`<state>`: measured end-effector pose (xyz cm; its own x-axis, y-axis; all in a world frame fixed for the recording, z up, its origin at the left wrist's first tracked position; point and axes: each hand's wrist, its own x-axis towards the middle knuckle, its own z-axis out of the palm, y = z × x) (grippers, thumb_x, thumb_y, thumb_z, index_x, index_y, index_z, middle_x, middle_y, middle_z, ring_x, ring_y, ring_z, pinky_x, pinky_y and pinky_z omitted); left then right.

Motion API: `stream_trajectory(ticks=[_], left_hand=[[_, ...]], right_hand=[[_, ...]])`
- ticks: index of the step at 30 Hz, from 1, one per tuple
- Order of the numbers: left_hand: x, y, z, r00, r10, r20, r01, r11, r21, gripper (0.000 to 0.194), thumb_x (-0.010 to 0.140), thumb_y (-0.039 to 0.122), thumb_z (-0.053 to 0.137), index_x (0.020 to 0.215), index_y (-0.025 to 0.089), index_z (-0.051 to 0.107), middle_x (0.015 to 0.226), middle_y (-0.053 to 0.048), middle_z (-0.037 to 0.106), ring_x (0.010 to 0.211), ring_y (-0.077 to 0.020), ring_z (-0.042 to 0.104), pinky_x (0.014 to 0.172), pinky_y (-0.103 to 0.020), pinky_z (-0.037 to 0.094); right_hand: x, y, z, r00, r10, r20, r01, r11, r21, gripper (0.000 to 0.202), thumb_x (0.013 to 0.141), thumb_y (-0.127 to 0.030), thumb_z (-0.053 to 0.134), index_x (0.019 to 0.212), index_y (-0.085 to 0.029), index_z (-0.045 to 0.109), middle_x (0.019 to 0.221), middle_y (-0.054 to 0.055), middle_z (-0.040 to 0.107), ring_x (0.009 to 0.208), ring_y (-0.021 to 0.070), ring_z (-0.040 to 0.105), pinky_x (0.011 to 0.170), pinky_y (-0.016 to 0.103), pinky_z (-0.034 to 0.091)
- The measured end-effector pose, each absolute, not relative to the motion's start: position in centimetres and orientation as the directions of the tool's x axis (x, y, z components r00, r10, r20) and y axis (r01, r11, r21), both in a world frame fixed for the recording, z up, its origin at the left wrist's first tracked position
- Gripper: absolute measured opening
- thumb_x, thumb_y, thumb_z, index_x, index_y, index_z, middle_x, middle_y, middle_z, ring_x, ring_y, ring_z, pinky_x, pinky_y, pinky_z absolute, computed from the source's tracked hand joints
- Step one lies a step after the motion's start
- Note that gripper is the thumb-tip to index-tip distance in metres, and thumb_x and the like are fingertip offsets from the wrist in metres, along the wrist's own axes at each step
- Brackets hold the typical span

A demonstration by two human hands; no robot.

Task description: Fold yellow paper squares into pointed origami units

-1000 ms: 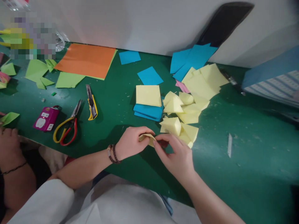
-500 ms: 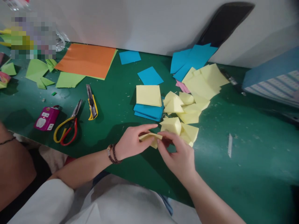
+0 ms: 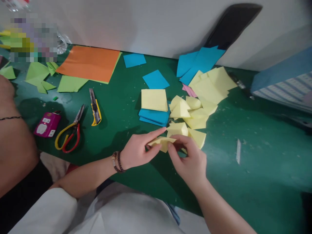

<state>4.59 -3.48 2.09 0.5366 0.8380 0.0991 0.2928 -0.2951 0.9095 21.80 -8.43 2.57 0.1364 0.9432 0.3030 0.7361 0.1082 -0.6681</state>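
Observation:
A small folded yellow paper (image 3: 163, 143) is held between my two hands above the green table (image 3: 263, 156). My left hand (image 3: 140, 148) pinches its left part between thumb and fingers. On its right end, the thumb and fingertips of my right hand (image 3: 188, 156) are closed. Just beyond lie a stack of yellow squares (image 3: 154, 99) on blue squares (image 3: 153, 117) and several folded yellow pieces (image 3: 179, 107). More flat yellow sheets (image 3: 212, 86) lie to the right.
Scissors (image 3: 73, 130), a yellow cutter (image 3: 95, 109) and a magenta box (image 3: 47, 124) lie left. Orange paper (image 3: 90, 63) and blue sheets (image 3: 200, 63) are at the back. Another person's arm (image 3: 17, 130) reaches in at left. A blue box (image 3: 285, 81) stands right.
The folded yellow paper and my right hand have shifted slightly right. My left hand has barely moved. The other person's arm has come further over the table at the left.

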Motion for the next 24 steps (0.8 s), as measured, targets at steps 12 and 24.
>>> stream_trajectory(ticks=[12,24], left_hand=[[4.4,-1.7,2.2,0.766,0.476,-0.433,-0.031,0.7,0.714,0.065,0.062,0.07,0.073,0.092,0.014,0.062,0.077,-0.002,0.058,0.062,-0.0124,0.061,0.043,-0.02,0.052],[4.4,-1.7,2.3,0.627,0.652,-0.426,-0.003,0.55,0.835,0.022,0.065,0.032,0.082,0.07,0.013,0.073,0.086,-0.004,0.065,0.062,-0.0074,0.057,0.045,-0.016,0.047]], right_hand=[[22.9,-8.4,1.8,0.165,0.826,0.538,0.734,0.261,-0.627,0.019,0.079,-0.013,0.062,0.089,-0.025,0.051,0.095,0.003,0.073,0.08,0.017,0.07,0.065,0.028,0.054],[23.2,-8.0,2.3,0.244,0.868,0.433,0.66,0.178,-0.73,0.028,0.088,-0.014,0.051,0.115,-0.023,0.057,0.106,0.009,0.067,0.088,0.0183,0.065,0.072,0.034,0.056]])
